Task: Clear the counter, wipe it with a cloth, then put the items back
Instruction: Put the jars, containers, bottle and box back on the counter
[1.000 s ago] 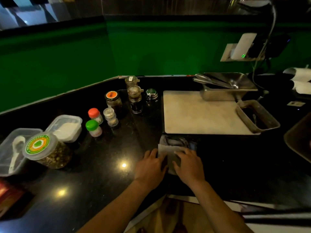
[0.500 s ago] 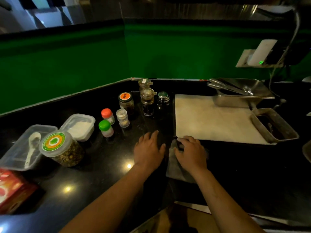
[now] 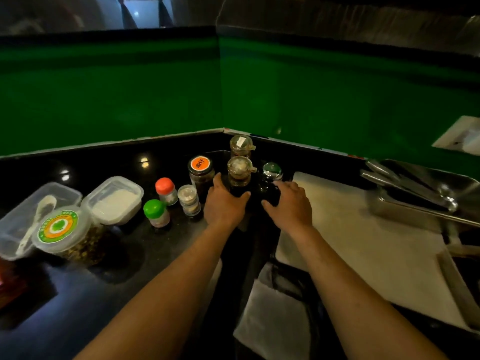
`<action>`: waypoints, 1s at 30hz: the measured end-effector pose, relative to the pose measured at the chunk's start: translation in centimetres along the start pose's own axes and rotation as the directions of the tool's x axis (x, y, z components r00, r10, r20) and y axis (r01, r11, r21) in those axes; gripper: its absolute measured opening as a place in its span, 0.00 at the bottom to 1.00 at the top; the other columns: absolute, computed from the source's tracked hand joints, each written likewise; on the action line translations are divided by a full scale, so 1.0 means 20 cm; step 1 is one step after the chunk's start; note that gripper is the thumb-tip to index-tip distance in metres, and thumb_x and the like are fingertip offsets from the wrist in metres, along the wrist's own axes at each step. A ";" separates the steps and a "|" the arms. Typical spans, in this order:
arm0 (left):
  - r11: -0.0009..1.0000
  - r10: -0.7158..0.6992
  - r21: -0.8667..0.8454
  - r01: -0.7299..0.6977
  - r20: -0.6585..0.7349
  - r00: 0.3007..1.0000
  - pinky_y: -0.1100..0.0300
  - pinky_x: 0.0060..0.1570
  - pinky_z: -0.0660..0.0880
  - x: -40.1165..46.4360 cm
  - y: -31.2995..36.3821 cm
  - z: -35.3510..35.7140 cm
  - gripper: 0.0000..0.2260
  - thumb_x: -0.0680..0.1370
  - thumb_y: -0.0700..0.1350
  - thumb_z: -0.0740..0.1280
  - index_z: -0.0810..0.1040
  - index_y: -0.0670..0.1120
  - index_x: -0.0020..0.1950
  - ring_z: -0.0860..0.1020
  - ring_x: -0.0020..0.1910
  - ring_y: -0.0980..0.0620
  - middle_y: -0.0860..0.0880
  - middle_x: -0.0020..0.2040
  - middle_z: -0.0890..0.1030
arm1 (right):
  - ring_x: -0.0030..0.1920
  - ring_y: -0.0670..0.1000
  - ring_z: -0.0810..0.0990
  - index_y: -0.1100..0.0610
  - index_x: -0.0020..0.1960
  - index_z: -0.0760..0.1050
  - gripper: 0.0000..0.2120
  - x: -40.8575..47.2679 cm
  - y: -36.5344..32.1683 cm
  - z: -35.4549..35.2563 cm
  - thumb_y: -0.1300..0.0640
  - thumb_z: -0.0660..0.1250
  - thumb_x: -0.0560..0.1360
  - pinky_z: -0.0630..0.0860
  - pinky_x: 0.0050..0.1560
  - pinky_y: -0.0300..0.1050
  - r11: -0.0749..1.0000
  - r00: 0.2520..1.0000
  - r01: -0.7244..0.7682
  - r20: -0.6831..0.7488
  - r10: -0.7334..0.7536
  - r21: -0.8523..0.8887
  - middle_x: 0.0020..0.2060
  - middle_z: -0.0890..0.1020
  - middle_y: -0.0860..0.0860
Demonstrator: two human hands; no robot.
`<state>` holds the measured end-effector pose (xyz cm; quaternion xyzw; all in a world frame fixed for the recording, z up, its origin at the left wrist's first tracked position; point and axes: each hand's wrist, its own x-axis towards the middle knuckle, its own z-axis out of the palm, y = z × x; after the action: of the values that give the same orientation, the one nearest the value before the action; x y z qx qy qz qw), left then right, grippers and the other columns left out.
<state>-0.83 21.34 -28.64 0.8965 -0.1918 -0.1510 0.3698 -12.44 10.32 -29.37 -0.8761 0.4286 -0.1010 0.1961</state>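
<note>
Dark glass of a cruet [image 3: 239, 175] gripped by the left hand [image 3: 224, 205], thumb [image 3: 245, 196] hooked across the near side, remaining fingers curved round the left side, clear lid and spout visible above the knuckles. Right hand [image 3: 288, 205] set against a small dark bottle with a chrome cap [image 3: 271, 175], fingers curled toward its lower body; true grip or mere touch not discernible, lower body too dark. Second glass cruet [image 3: 241, 145] just behind, in the corner of the black counter [image 3: 145, 268]. Jar with an orange lid [image 3: 200, 170] just left of the left hand; small clear stacked pot [image 3: 189, 200] beside it; two small shakers, one with a red cap [image 3: 165, 189], one with a green cap [image 3: 155, 213], farther left. Clear tub of white powder [image 3: 114, 200], round tub with a green-and-orange label [image 3: 62, 229], and rectangular box with a white spoon inside [image 3: 33, 216], ranged toward the left edge. Pale cutting board [image 3: 363, 242] right of the right forearm. Steel tray [image 3: 428, 201] with metal utensils at the board's far right corner. Grey cloth [image 3: 275, 315] flat on the counter between the forearms, near the front edge, untouched by either hand. Green wall [image 3: 130, 100] behind.
</note>
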 end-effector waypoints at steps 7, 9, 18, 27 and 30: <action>0.998 -0.027 -0.052 0.024 -0.069 0.997 0.55 0.52 0.73 0.13 0.00 0.13 0.27 0.71 0.55 0.76 0.73 0.50 0.67 0.78 0.60 0.48 0.49 0.60 0.81 | 0.67 0.60 0.68 0.50 0.75 0.60 0.40 0.40 0.04 0.09 0.46 0.75 0.69 0.73 0.59 0.53 1.000 0.997 -0.006 0.080 0.006 0.002 0.68 0.69 0.57; 0.997 -0.024 -0.072 0.019 -0.072 0.997 0.58 0.51 0.72 0.14 0.00 0.15 0.25 0.72 0.54 0.76 0.74 0.50 0.65 0.79 0.59 0.49 0.50 0.58 0.81 | 0.68 0.61 0.68 0.50 0.77 0.57 0.44 0.47 0.05 0.12 0.45 0.76 0.69 0.72 0.60 0.54 1.000 0.993 -0.021 0.116 0.022 -0.010 0.69 0.69 0.59; 0.996 0.005 -0.086 -0.008 -0.033 0.999 0.60 0.51 0.71 0.16 -0.02 0.16 0.25 0.72 0.54 0.76 0.74 0.50 0.66 0.80 0.59 0.51 0.51 0.60 0.82 | 0.65 0.61 0.73 0.47 0.73 0.63 0.41 0.56 0.07 0.20 0.42 0.77 0.66 0.74 0.61 0.53 0.998 0.994 -0.069 0.082 0.067 0.016 0.65 0.76 0.56; 0.992 0.124 -0.013 -0.124 0.014 0.992 0.53 0.53 0.78 0.04 0.00 0.02 0.23 0.71 0.56 0.76 0.75 0.51 0.62 0.81 0.55 0.50 0.53 0.56 0.83 | 0.62 0.56 0.75 0.44 0.72 0.64 0.40 0.29 0.02 0.01 0.42 0.76 0.65 0.75 0.57 0.50 0.991 0.999 -0.038 -0.022 0.041 0.126 0.64 0.75 0.51; 0.973 0.231 -0.013 -0.230 0.019 0.973 0.51 0.53 0.79 -0.02 0.09 -0.08 0.23 0.70 0.58 0.76 0.76 0.52 0.62 0.82 0.54 0.50 0.53 0.55 0.84 | 0.62 0.55 0.75 0.46 0.73 0.65 0.40 0.21 0.01 -0.19 0.43 0.77 0.65 0.74 0.57 0.48 0.985 0.996 -0.038 -0.079 0.052 0.171 0.63 0.75 0.52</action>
<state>-1.01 21.38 -26.24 0.8646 -0.2975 -0.1171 0.3876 -11.36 5.90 -26.03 -0.8414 0.4461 -0.1689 0.2542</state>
